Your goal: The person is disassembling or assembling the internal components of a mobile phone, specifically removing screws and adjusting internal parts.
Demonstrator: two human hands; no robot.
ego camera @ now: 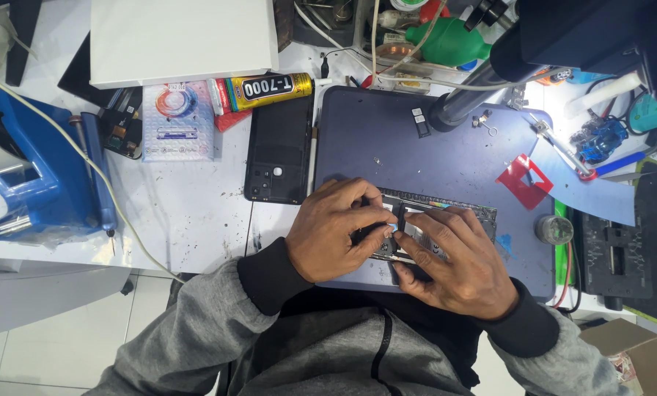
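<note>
An opened phone body [446, 213] lies on the dark blue-grey work mat [387, 139], its inner parts showing. My left hand [332, 231] rests on the phone's left end, fingers curled and pinching at a small part near the middle. From the right comes my right hand [457, 260], which covers the lower half of the phone, its fingertips pressing next to the left hand's fingertips. What sits between the fingertips is too small to make out.
A black phone back cover [279, 158] lies left of the mat. Behind it are a yellow-and-black glue tube [270, 89], a bubble-wrap packet [178, 121] and a white box [182, 40]. A blue tape dispenser [39, 180] stands far left, a microscope post [460, 99] and red plastic piece [525, 180] right.
</note>
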